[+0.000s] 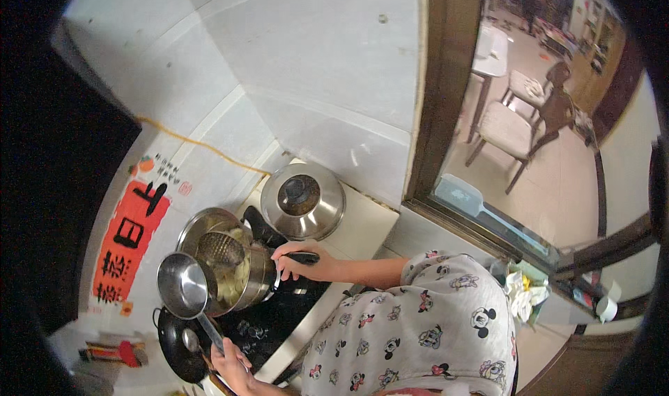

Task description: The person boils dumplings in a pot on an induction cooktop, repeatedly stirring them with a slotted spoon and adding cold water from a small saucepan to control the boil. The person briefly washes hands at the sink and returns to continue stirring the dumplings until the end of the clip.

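Note:
My left hand (233, 368) is closed round the grey handle of a ladle (182, 284). The ladle's wide, shiny metal bowl is held beside the pot's rim and shows nothing in it. My right hand (300, 260) grips a skimmer (221, 250) near the black end of its handle. Its perforated metal head is over the open mouth of a steel pot (259, 282). Inside the pot lie pale, soft-looking food pieces (231, 284), partly hidden by the skimmer and ladle. A metal loop handle on the pot's side is close to my right hand.
A domed steel lid (303, 201) with a dark knob sits on the pale counter behind. Below the pot stands a black wok (182, 347) with a metal spoon (191, 340) in it, on a black stove top (296, 305). A window (481, 208) opens onto a room with chairs.

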Available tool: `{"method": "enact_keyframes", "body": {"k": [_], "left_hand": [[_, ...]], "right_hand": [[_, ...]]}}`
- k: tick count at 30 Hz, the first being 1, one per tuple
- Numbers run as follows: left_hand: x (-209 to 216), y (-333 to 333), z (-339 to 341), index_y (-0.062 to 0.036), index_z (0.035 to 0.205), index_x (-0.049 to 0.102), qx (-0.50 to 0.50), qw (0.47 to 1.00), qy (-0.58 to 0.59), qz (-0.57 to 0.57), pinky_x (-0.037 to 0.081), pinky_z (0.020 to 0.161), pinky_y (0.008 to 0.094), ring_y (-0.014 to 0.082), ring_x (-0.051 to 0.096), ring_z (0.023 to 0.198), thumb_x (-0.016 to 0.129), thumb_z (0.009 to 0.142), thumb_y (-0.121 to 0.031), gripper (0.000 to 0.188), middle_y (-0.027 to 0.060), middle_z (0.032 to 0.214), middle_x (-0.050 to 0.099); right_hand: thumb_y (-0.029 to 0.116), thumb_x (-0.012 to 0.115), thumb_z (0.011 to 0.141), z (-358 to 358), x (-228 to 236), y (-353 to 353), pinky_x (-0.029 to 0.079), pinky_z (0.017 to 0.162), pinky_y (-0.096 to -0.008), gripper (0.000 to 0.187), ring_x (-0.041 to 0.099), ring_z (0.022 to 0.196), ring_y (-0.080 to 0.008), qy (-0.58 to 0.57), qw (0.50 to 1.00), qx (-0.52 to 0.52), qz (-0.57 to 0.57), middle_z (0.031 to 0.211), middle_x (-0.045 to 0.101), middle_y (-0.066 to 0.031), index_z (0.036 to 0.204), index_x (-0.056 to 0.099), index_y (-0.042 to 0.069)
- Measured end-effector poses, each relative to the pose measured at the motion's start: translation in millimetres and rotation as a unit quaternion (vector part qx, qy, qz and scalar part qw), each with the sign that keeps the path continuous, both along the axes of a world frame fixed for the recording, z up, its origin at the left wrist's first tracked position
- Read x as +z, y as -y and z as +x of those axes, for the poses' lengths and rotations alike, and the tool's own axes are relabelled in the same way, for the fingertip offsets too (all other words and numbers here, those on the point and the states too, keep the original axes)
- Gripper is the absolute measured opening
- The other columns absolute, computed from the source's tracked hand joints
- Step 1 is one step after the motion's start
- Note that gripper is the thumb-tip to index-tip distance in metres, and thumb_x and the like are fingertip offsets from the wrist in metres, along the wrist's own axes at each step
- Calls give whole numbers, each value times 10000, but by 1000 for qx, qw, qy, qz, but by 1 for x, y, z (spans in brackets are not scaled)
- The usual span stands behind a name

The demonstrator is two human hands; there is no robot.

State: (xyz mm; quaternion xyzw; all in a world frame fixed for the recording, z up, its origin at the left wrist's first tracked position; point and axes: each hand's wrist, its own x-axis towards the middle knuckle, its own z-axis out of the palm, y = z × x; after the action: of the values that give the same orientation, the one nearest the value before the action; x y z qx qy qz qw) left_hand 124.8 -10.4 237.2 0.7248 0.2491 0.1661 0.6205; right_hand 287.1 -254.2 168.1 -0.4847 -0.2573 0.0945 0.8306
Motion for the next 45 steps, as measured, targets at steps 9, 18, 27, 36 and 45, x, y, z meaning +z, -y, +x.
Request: {"method": "enact_keyframes", "body": {"k": [9, 18, 27, 36, 45], "left_hand": [[24, 15, 2, -118, 764, 431, -20, 997, -81, 3, 268, 353, 230, 95, 351, 392, 529, 920, -235, 219, -11, 546, 406], [26, 20, 1, -104, 862, 467, -33, 997, -61, -19, 268, 358, 220, 78, 347, 420, 514, 925, -192, 118, -22, 570, 392], [26, 13, 6, -116, 886, 455, -4, 994, -105, -34, 299, 390, 250, 96, 357, 462, 534, 917, -236, 147, -14, 602, 403], [15, -4, 6, -69, 889, 458, 52, 997, -48, 3, 240, 298, 219, 52, 322, 353, 561, 891, -189, 158, -33, 516, 380], [21, -8, 17, -42, 791, 497, 12, 1000, -1, -19, 316, 344, 214, 60, 403, 381, 584, 876, -170, 177, -10, 544, 474]], "right_hand": [[142, 532, 903, 3, -8, 0, 491, 521, -224, 199, 628, 673, -126, 7, 1000, -18, 16, 821, 607, -72, 1050, 569, 13], [162, 522, 909, 1, -6, 0, 485, 523, -231, 201, 629, 711, -131, -34, 999, -6, 16, 835, 601, -55, 1053, 544, 24], [162, 507, 922, -2, -9, -5, 518, 543, -246, 217, 645, 719, -158, -14, 999, 0, 33, 852, 606, -90, 1066, 537, 4], [134, 520, 920, 4, -10, -22, 522, 561, -242, 175, 645, 703, -137, -27, 998, 14, 50, 835, 628, -88, 1025, 572, 4], [198, 466, 948, 2, 2, -15, 505, 569, -281, 234, 661, 710, -221, -10, 996, -79, -45, 876, 643, -175, 1080, 512, 11]]}}
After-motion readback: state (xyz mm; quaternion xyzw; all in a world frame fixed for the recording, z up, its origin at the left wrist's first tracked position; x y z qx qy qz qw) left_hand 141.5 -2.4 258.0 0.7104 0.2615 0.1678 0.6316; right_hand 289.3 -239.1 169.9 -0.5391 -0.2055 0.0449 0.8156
